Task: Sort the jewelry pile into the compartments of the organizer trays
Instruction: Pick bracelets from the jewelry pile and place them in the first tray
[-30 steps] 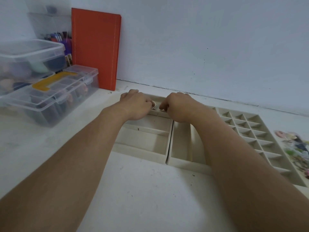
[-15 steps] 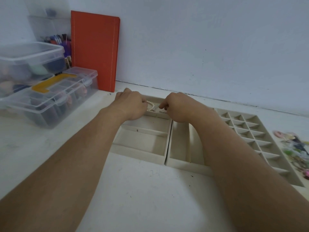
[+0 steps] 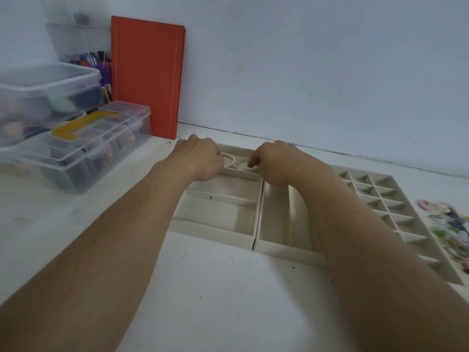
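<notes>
A pearl bracelet (image 3: pixel 230 160) lies in the far compartment of the left beige organizer tray (image 3: pixel 215 232). My left hand (image 3: pixel 200 158) hovers over that compartment's left end with curled fingers, holding one end of the bracelet. On the right side of the same compartment, my right hand (image 3: pixel 276 163) has its fingers curled and pinches a thin pale strand (image 3: pixel 242 161) next to the pearls. The fingertips of both hands are hidden. The colourful jewelry pile (image 3: pixel 451 224) lies at the far right on the table.
A second beige tray (image 3: pixel 289 250) with long slots adjoins the left tray, and a grid tray (image 3: pixel 396 199) of small cells stands further right. At the left sit stacked clear plastic boxes (image 3: pixel 76 148). An orange book (image 3: pixel 147 77) leans on the wall.
My hands have drawn apart sideways over the far compartment. More of the pearl bracelet now shows between them.
</notes>
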Tool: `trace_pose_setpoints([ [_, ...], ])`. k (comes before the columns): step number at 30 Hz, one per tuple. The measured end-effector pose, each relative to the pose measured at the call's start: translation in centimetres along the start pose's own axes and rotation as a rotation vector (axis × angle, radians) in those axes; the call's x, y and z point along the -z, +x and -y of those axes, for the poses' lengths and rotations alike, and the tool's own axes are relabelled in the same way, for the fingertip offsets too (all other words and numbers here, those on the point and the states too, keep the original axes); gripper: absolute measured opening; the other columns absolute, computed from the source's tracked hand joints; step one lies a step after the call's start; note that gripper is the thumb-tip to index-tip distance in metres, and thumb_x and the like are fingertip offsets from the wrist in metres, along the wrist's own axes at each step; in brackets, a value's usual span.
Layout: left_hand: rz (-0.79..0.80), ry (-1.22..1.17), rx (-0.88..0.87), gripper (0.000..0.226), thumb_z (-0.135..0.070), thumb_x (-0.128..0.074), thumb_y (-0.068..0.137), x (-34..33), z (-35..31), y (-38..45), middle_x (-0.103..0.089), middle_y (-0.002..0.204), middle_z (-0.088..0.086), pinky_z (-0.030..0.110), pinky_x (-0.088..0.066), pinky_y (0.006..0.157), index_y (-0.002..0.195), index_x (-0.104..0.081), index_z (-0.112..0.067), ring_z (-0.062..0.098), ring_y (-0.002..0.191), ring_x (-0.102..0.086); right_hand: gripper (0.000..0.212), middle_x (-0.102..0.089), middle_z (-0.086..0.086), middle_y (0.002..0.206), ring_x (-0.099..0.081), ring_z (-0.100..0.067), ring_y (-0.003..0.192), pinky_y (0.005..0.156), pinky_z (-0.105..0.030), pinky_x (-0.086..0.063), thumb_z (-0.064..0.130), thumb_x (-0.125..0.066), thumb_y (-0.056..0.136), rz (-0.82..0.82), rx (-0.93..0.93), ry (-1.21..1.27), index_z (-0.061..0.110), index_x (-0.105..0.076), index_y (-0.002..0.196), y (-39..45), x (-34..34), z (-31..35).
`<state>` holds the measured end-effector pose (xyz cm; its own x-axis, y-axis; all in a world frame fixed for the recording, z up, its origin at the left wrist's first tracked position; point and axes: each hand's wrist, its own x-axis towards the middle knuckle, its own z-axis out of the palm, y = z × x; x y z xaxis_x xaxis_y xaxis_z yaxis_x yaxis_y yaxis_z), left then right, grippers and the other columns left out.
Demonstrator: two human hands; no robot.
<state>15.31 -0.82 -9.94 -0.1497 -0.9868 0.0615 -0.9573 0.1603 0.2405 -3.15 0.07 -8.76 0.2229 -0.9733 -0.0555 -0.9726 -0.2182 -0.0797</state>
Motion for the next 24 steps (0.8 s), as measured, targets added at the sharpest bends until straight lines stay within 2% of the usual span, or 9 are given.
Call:
trace_pose_setpoints([
  [3, 0.001, -0.037, -0.016, 0.032, -0.03, -0.043, 0.09, -0.2, 0.2, 0.3, -0.062, 0.12, 0.014, 0.036, -0.037, 0.082, 0.097, -0.075, -0.029, 0.032, 0.114, -0.052, 0.043, -0.064, -0.001, 0.127, -0.052, -0.028, 0.122, 0.105, -0.041, -0.044, 0.011, -0.043, 0.093, 0.022, 0.013, 0.013, 0.035, -0.068, 0.118, 0.1, -0.2, 0.0],
  [7, -0.026, -0.039, -0.047, 0.038, -0.026, -0.043, 0.092, 0.2, -0.3, 0.0, -0.064, 0.124, 0.011, 0.038, -0.037, 0.095, 0.116, -0.072, -0.03, 0.03, 0.121, -0.05, 0.049, -0.06, -0.005, 0.133, -0.046, -0.027, 0.129, 0.106, -0.042, -0.042, 0.011, -0.041, 0.093, -0.052, 0.032, 0.061, 0.034, -0.062, 0.131, -0.5, 1.1, 0.0],
  [11, -0.094, -0.083, -0.089, 0.036, -0.025, -0.047, 0.094, 0.9, -1.3, -0.6, -0.063, 0.132, 0.004, 0.038, -0.034, 0.106, 0.125, -0.067, -0.027, 0.026, 0.131, -0.045, 0.046, -0.058, 0.0, 0.134, -0.043, -0.021, 0.129, 0.107, -0.039, -0.039, 0.009, -0.043, 0.098, -0.272, 0.062, 0.171, 0.034, -0.06, 0.133, -3.3, 4.5, 0.0],
  [13, -0.107, -0.133, -0.106, 0.037, -0.024, -0.051, 0.095, 1.2, -2.0, -1.0, -0.058, 0.138, 0.004, 0.036, -0.032, 0.108, 0.13, -0.063, -0.026, 0.024, 0.137, -0.039, 0.04, -0.061, 0.007, 0.129, -0.046, -0.016, 0.125, 0.103, -0.036, -0.04, 0.01, -0.043, 0.101, -0.39, 0.073, 0.267, 0.032, -0.063, 0.129, -5.3, 5.7, -0.3],
  [15, -0.098, -0.21, -0.122, 0.039, -0.023, -0.052, 0.094, 1.4, -2.7, -1.4, -0.053, 0.141, 0.004, 0.036, -0.034, 0.108, 0.132, -0.06, -0.029, 0.022, 0.138, -0.036, 0.035, -0.063, 0.017, 0.125, -0.05, -0.008, 0.122, 0.101, -0.031, -0.042, 0.013, -0.046, 0.103, -0.442, 0.084, 0.38, 0.034, -0.067, 0.122, -7.5, 6.4, -1.2],
  [18, -0.036, -0.308, -0.191, 0.036, -0.032, -0.051, 0.093, 1.8, -4.6, -2.5, -0.05, 0.142, 0.0, 0.037, -0.038, 0.108, 0.127, -0.059, -0.039, 0.019, 0.135, -0.04, 0.027, -0.067, 0.023, 0.113, -0.059, 0.0, 0.108, 0.098, -0.03, -0.048, 0.018, -0.054, 0.1, -0.475, 0.042, 0.418, 0.036, -0.07, 0.112, -11.8, 6.7, -4.9],
  [20, -0.015, -0.355, -0.263, 0.031, -0.039, -0.049, 0.091, 1.9, -6.4, -3.7, -0.056, 0.132, -0.004, 0.039, -0.038, 0.109, 0.12, -0.06, -0.042, 0.017, 0.132, -0.041, 0.023, -0.068, 0.026, 0.101, -0.063, 0.002, 0.093, 0.089, -0.029, -0.053, 0.019, -0.058, 0.099, -0.499, -0.027, 0.423, 0.035, -0.072, 0.105, -15.0, 6.4, -8.4],
  [22, -0.017, -0.406, -0.356, 0.019, -0.038, -0.054, 0.096, 1.9, -9.1, -5.3, -0.058, 0.118, -0.009, 0.033, -0.036, 0.104, 0.114, -0.06, -0.041, 0.013, 0.128, -0.042, 0.022, -0.067, 0.028, 0.095, -0.064, 0.004, 0.084, 0.079, -0.026, -0.053, 0.021, -0.06, 0.098, -0.485, -0.107, 0.407, 0.038, -0.072, 0.101, -18.9, 5.9, -12.5],
  [24, 0.019, -0.416, -0.428, 0.02, -0.032, -0.056, 0.1, 1.6, -12.0, -7.0, -0.052, 0.119, -0.012, 0.024, -0.029, 0.096, 0.119, -0.062, -0.035, 0.005, 0.125, -0.038, 0.021, -0.068, 0.029, 0.091, -0.064, 0.006, 0.081, 0.074, -0.025, -0.053, 0.023, -0.062, 0.097, -0.462, -0.19, 0.387, 0.042, -0.072, 0.097, -22.1, 5.4, -16.4],
])
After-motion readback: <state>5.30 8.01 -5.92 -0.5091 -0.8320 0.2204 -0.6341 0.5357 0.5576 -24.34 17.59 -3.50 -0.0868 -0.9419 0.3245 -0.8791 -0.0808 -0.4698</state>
